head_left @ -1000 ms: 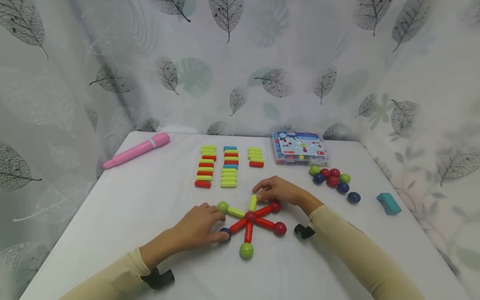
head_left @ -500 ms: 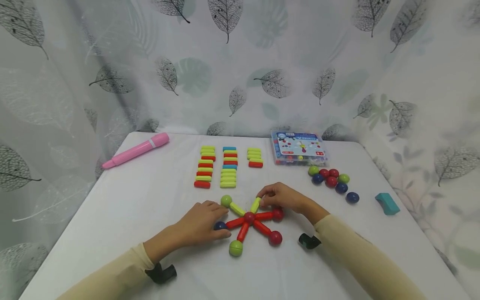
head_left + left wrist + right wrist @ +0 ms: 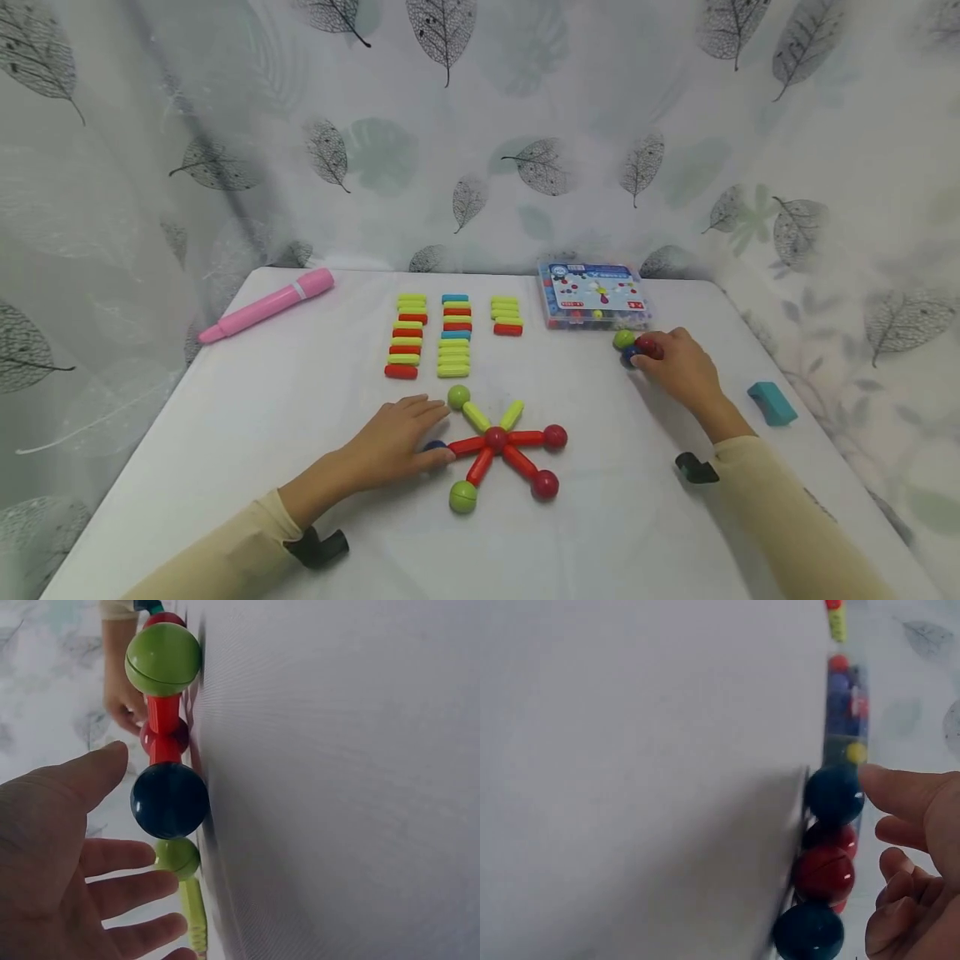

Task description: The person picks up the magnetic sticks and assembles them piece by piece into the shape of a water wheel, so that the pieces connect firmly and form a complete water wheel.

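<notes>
In the head view, a star of red and yellow-green rods (image 3: 512,414) lies around a central red ball (image 3: 496,439). All its rods but one carry a ball at the outer end. My left hand (image 3: 390,442) rests beside the star, thumb and fingers spread around its dark blue ball (image 3: 169,801) without gripping it. Off to the right, my right hand (image 3: 686,371) reaches over a group of loose balls and covers some. In the right wrist view its thumb is right at a blue ball (image 3: 834,795), the other fingers loosely bent, near a red ball (image 3: 823,874).
Three columns of short rods (image 3: 454,337) lie behind the star. A clear box with a printed label (image 3: 596,287) stands at the back, just behind the loose balls. A pink pen-shaped object (image 3: 266,307) lies back left, and a teal block (image 3: 772,403) near the right edge.
My right hand has left the star's yellow-green rod and moved right to the loose balls. The star has turned slightly and come to rest; my left hand stays beside it.
</notes>
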Tool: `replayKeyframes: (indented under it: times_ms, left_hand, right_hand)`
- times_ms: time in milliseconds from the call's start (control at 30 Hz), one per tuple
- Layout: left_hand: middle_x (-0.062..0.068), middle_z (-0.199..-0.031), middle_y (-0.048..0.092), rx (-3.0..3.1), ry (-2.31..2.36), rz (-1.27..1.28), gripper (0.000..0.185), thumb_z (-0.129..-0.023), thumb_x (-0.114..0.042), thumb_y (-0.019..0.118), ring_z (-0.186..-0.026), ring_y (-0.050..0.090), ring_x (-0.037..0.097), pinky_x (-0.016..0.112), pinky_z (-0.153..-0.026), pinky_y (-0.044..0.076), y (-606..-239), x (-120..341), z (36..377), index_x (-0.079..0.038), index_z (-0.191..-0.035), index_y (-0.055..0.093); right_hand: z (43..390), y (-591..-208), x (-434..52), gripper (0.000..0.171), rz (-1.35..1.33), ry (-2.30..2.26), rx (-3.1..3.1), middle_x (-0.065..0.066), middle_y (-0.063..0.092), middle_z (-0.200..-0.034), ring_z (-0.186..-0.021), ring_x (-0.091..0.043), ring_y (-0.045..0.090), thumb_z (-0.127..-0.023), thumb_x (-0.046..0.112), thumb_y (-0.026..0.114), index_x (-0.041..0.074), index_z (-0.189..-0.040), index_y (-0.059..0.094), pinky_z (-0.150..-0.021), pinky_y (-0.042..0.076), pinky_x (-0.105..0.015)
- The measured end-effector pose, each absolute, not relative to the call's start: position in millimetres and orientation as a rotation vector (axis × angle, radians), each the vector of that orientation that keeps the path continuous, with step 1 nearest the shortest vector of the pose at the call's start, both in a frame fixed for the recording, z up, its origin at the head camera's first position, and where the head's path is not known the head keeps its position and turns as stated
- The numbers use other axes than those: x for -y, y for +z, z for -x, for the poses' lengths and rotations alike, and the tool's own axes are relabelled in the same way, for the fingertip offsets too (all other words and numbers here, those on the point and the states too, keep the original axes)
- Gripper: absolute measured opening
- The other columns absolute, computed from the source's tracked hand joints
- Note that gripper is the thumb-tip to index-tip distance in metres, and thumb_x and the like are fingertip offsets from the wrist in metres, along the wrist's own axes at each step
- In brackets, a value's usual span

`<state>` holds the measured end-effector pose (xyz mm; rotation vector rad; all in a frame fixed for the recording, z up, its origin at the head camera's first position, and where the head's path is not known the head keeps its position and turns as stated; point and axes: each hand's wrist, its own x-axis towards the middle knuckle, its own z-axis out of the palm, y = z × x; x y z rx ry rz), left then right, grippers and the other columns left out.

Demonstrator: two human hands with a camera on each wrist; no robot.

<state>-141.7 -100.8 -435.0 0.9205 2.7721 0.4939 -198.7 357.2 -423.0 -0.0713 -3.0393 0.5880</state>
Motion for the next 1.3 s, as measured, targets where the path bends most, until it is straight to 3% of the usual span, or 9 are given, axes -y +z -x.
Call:
replayKeyframes:
  times_ms: [133,333,567,700,900,1300]
  left_hand:
    - [0.005,-0.149,0.056,-2.791,0.516,-0.914,0.073,-0.088,-0.052,0.075,-0.142,0.044,0.031,0.058,-0.112,0.042,-433,101,141,-0.015,-0.148,0.055]
    - [0.006,-0.148,0.056,-2.798,0.534,-0.921,0.072,-0.088,-0.051,0.075,-0.141,0.046,0.031,0.058,-0.111,0.042,-432,101,141,-0.014,-0.147,0.055]
    - [0.007,-0.147,0.057,-2.799,0.576,-0.9,0.072,-0.088,-0.048,0.077,-0.14,0.048,0.03,0.057,-0.11,0.044,-433,102,140,-0.014,-0.147,0.055]
    - [0.007,-0.148,0.055,-2.797,0.617,-0.883,0.072,-0.088,-0.046,0.077,-0.139,0.048,0.029,0.056,-0.11,0.044,-434,103,142,-0.015,-0.148,0.054]
    - [0.007,-0.149,0.054,-2.767,0.649,-0.87,0.071,-0.089,-0.046,0.076,-0.14,0.047,0.029,0.056,-0.111,0.044,-436,102,145,-0.016,-0.149,0.053]
    - [0.005,-0.148,0.055,-2.735,0.64,-0.872,0.07,-0.089,-0.045,0.077,-0.139,0.048,0.028,0.055,-0.11,0.045,-440,103,146,-0.017,-0.15,0.052]
  right_hand:
    - [204,-432,-363,0.058,0.091,0.499,3.114,-0.022,0.051,-0.11,-0.093,-0.035,0.054,-0.092,0.033,0.074,0.001,-0.138,0.059,-0.072,0.05,-0.045]
    - [204,-435,-356,0.054,0.098,0.469,3.074,-0.02,0.05,-0.106,-0.089,-0.034,0.054,-0.092,0.028,0.074,-0.001,-0.135,0.06,-0.07,0.048,-0.043]
    - [204,-431,-337,0.06,0.067,1.058,3.03,-0.017,0.058,-0.112,-0.097,-0.03,0.053,-0.094,0.043,0.073,0.007,-0.139,0.059,-0.075,0.049,-0.035]
    - [207,-438,-315,0.064,0.024,1.527,3.03,-0.013,0.063,-0.102,-0.079,-0.025,0.054,-0.091,0.05,0.073,0.016,-0.143,0.056,-0.065,0.047,-0.028]
    - [211,-454,-278,0.058,-0.125,1.903,3.119,-0.008,0.069,-0.084,-0.055,-0.015,0.051,-0.094,0.04,0.073,0.016,-0.143,0.055,-0.05,0.04,-0.022]
    - [204,-446,-246,0.052,-0.356,2.078,3.188,-0.007,0.067,-0.077,-0.053,-0.013,0.046,-0.098,0.029,0.069,0.012,-0.145,0.054,-0.049,0.039,-0.018]
